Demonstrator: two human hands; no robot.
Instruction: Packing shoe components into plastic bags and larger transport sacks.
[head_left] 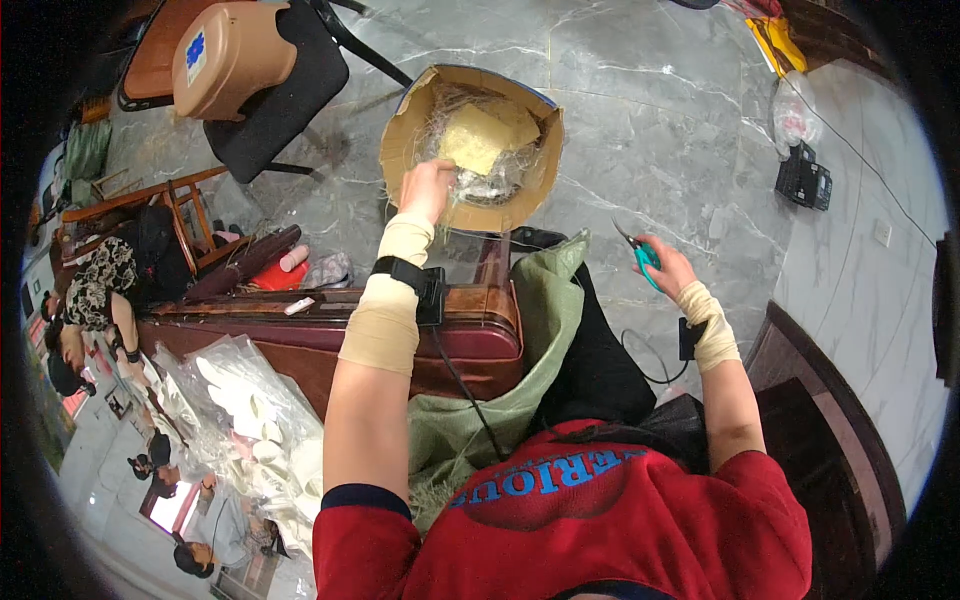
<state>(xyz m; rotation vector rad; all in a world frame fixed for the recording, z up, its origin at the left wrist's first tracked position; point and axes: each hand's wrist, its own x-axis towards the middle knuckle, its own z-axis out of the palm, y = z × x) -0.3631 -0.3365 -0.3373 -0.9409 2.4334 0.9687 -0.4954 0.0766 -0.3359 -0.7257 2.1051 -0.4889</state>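
My left hand (pixel 428 190) reaches over the near left rim of an opened cardboard box (pixel 397 140) on the floor. Its fingers are drawn together beside a pale yellow sheet-like piece (pixel 474 140) in the box; what they pinch, if anything, is hidden. Clear, crinkled plastic film or strands (pixel 492 184) lie around the yellow piece. Held out to the right, my right hand (pixel 668 265) grips small scissors (pixel 645 255) with teal handles, blades pointing up and left, away from the box. Beige wraps cover both my wrists, with black devices strapped on.
A dark red wooden bench (pixel 455 345) stands under my left forearm, beside a green woven sack (pixel 550 290). Clear bags of white items (pixel 245 400) lie left. A black chair (pixel 280 100) bears a brown stool (pixel 235 60). A black crate (pixel 804 178) sits right. People are at far left.
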